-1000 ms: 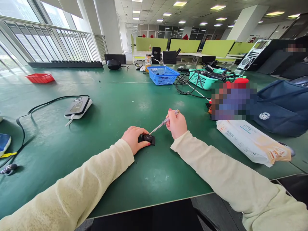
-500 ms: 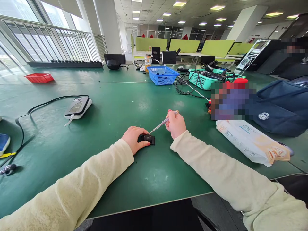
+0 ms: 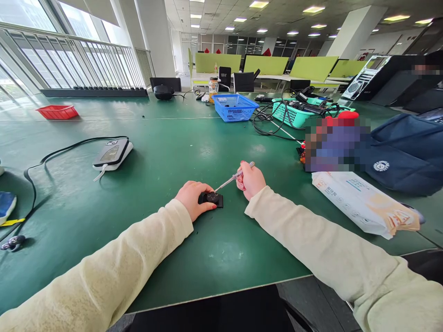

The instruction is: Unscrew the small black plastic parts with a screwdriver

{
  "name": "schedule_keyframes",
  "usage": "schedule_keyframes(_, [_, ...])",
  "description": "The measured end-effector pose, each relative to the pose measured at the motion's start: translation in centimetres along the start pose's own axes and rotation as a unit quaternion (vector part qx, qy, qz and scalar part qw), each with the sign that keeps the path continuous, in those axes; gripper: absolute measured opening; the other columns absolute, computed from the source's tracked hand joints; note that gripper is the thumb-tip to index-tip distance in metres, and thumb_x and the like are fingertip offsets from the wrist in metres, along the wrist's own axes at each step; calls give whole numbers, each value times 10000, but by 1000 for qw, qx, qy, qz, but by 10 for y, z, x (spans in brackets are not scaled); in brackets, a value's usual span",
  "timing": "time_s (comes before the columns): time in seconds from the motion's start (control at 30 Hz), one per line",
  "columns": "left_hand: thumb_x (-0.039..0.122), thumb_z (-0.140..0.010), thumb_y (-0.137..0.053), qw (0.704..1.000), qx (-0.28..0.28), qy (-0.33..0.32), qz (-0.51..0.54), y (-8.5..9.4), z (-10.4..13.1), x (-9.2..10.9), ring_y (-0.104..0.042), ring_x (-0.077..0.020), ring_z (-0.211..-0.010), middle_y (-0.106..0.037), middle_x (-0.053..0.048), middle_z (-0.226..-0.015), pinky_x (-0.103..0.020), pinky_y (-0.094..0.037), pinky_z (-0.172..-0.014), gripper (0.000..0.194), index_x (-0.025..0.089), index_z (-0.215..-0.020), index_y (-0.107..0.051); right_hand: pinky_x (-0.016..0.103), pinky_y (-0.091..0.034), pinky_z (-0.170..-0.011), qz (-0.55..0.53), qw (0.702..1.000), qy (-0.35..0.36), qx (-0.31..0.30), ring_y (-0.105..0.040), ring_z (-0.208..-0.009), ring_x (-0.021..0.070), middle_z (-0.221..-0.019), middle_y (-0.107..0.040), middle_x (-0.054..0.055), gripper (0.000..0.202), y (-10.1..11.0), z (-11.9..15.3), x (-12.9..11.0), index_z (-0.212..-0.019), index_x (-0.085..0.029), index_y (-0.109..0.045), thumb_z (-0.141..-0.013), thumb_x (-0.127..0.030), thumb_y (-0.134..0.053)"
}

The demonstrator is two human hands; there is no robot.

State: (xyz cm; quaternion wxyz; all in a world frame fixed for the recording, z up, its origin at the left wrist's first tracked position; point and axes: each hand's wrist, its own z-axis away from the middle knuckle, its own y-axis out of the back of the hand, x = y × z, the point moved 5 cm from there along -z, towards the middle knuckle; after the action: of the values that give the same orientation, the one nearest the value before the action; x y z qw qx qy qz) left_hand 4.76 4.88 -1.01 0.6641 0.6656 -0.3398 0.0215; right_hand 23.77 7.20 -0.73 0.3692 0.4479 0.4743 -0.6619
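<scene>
A small black device with a round raised part (image 3: 213, 198) lies on the green table (image 3: 166, 166) in front of me. My left hand (image 3: 194, 198) grips it from the left, thumb at the near side and fingers at the far side. In my right hand (image 3: 251, 180) is a slim screwdriver (image 3: 226, 183) with a clear handle, closed in the fingers. Its shaft slants down to the left, and the tip meets the far edge of the black device. I cannot make out exactly what the tip touches.
A phone (image 3: 111, 152) rests on a white stand to the left, beside a black cord. Farther back are a red tray (image 3: 57, 112), a blue basket (image 3: 235, 110) and a teal basket (image 3: 289, 115) of cables. On the right lie a wipes pack (image 3: 360, 200) and a navy bag (image 3: 404, 157).
My right hand has shifted very slightly left, and the screwdriver handle sits a little lower. The left hand and the black device have stayed put.
</scene>
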Motion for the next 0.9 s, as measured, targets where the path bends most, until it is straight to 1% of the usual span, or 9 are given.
schedule_keyframes(0.2, [371, -715, -803, 1000, -1, -4, 0, 0, 0, 1, -598, -312, -1125, -739, -39, -1010, -476, -497, -1024, 319, 261, -1004, -728, 171, -201, -288, -7, 1000, -1, -2, -274, -273, 47, -347, -366, -73, 378, 1, 1, -1, -562, -214, -391, -930, -210, -477])
schedule_keyframes(0.33, [385, -741, -781, 1000, 2, -14, 0, -1, 0, 1, -598, -308, -1137, -738, -42, -1058, -477, -493, -1036, 305, 270, -1020, -732, 177, -190, -285, -31, 999, -21, -36, -291, -271, 51, -359, -384, -66, 380, -11, 8, 6, -557, -214, -396, -929, -230, -473])
schedule_keyframes(0.4, [383, -750, -776, 1000, 4, -17, -2, -1, 0, 1, -596, -308, -1142, -738, -45, -1062, -473, -491, -1041, 304, 271, -1029, -735, 174, -203, -284, -28, 999, -15, -43, -296, -273, 51, -359, -392, -68, 366, -17, 11, 7, -566, -215, -406, -918, -257, -499])
schedule_keyframes(0.5, [388, -752, -775, 1000, 7, -19, 0, -1, 0, 2, -596, -310, -1145, -740, -46, -1066, -477, -489, -1047, 309, 275, -1038, -740, 171, -213, -289, -25, 999, 25, -39, -295, -285, 48, -362, -391, -73, 369, -17, 10, 2, -565, -218, -406, -896, -304, -544])
schedule_keyframes(0.57, [389, -748, -778, 1000, 9, -17, 2, -1, 0, 2, -595, -310, -1149, -741, -44, -1072, -481, -486, -1054, 311, 275, -1035, -740, 172, -226, -296, -10, 997, 76, -27, -293, -300, 49, -360, -380, -74, 387, -11, 8, -7, -549, -219, -404, -888, -326, -557])
schedule_keyframes(0.67, [395, -747, -774, 1000, 6, -14, 4, -1, 0, 2, -591, -310, -1154, -745, -42, -1072, -487, -486, -1055, 306, 275, -1027, -741, 178, -259, -310, 43, 989, 143, -4, -316, -328, 58, -359, -367, -71, 431, 0, 6, -20, -524, -224, -398, -880, -375, -588])
schedule_keyframes(0.77, [410, -751, -766, 1000, 7, -18, 6, -1, 0, 2, -592, -309, -1150, -747, -41, -1062, -491, -490, -1049, 307, 277, -1026, -740, 188, -300, -337, 83, 981, 174, 5, -358, -356, 72, -374, -384, -68, 424, 4, 9, -27, -541, -226, -428, -888, -408, -591])
schedule_keyframes(0.9, [408, -751, -763, 1000, 7, -21, 7, -1, 0, 1, -590, -309, -1151, -748, -43, -1086, -495, -485, -1054, 312, 272, -1031, -738, 192, -330, -374, 117, 973, 198, 5, -401, -387, 78, -400, -414, -64, 415, 2, 14, -29, -556, -226, -444, -900, -410, -588])
